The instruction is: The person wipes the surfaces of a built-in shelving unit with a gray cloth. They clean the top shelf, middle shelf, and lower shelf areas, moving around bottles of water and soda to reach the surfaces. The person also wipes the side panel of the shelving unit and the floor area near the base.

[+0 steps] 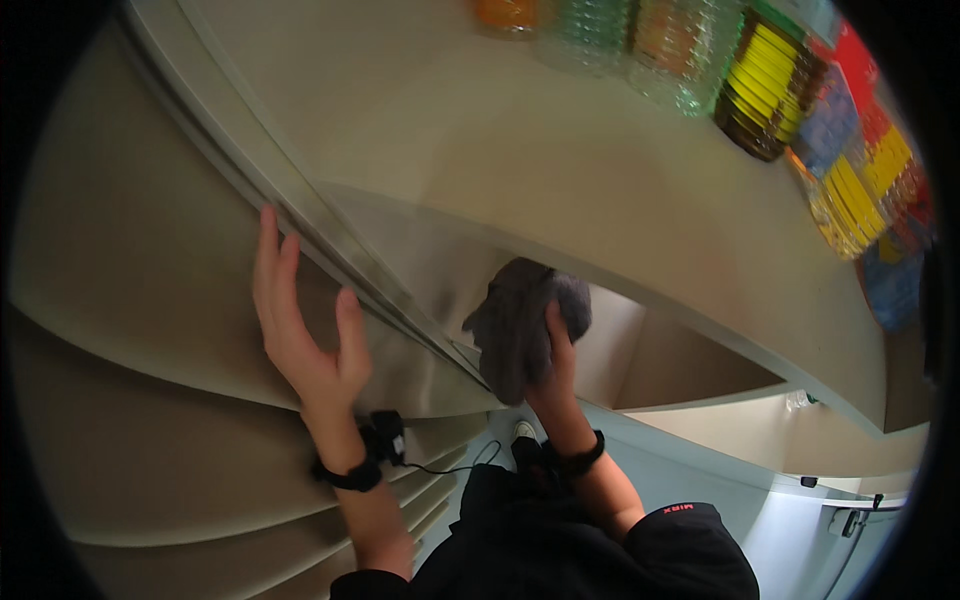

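Observation:
My right hand (556,360) grips a bunched dark grey cloth (517,322). The cloth is just below the front edge of a beige shelf (480,157), in front of the lower compartment. My left hand (319,337) is raised with its fingers apart and holds nothing. Its fingertips are beside a long straight rail (247,169) that runs along the side of the shelf. Whether they touch the rail or the beige panel (150,247) behind, I cannot tell.
On the upper shelf stand several clear plastic bottles (667,52), a dark bottle with a yellow label (765,82) and colourful packages (855,187). Curved beige panel edges (210,540) line the left. A cable (450,471) hangs from a small black device (388,435) at my left wrist.

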Available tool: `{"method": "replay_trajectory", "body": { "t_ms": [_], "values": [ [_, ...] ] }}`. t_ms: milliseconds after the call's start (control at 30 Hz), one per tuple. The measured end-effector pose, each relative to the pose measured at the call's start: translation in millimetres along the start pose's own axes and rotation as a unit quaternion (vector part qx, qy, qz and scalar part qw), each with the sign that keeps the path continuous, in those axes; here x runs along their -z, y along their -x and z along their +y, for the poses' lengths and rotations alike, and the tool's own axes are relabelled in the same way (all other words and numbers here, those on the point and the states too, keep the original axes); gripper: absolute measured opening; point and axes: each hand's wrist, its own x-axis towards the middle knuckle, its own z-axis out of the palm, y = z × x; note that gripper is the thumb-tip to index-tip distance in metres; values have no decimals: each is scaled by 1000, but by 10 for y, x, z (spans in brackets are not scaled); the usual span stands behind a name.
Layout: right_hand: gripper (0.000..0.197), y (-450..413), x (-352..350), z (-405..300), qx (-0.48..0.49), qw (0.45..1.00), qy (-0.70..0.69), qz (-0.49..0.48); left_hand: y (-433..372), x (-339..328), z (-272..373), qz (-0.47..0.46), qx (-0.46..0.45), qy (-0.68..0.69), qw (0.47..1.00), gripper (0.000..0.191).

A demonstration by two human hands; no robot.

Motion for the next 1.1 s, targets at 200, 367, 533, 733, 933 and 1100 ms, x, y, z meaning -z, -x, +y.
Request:
{"method": "replay_trajectory", "body": {
  "t_ms": [200,367,533,733,933,1100],
  "values": [
    [55,-634,-465,771,108,972,133,164,341,-289,-192,38,86,103,990,59],
    [41,-687,-711,932,208,948,195,140,470,-572,-296,16,79,139,987,77],
    [32,-623,-1466,498,334,929,157,4,486,-570,-329,28,75,198,977,82],
    [20,-629,-1793,183,427,854,281,-96,598,-641,-395,32,38,214,976,81],
    [24,-1030,-1499,120,519,765,375,-74,647,-541,-396,-24,44,214,975,82],
    [29,-1637,-1158,15,382,868,314,34,600,-481,-374,-28,68,240,968,87]
  ]
}}
